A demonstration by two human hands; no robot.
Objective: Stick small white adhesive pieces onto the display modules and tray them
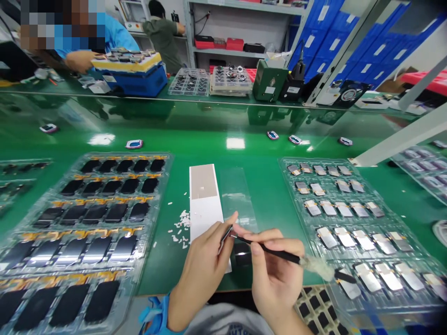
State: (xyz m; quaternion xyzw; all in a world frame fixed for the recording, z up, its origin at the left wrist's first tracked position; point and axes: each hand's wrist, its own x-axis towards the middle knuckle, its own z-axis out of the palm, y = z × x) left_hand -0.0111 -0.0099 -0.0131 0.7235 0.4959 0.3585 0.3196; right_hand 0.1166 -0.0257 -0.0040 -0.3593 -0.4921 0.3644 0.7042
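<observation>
Arrangement of your bench (266,195), from near to far.
Your left hand (204,263), with a small part (225,236) in it, is over the near end of a paper sheet (206,216); your right hand (279,267), with a tool (275,252) in it, is beside it. A film sheet (237,197) lies right of the paper, scraps (182,224) left. Flanking these, one loaded tray (157,204) lies on your left, another loaded tray (331,187) on your right. Behind, small frames (134,144) lie spaced across; beyond, a crate (146,84), compartment trays (188,91) and a box (266,83) stand left to right.
</observation>
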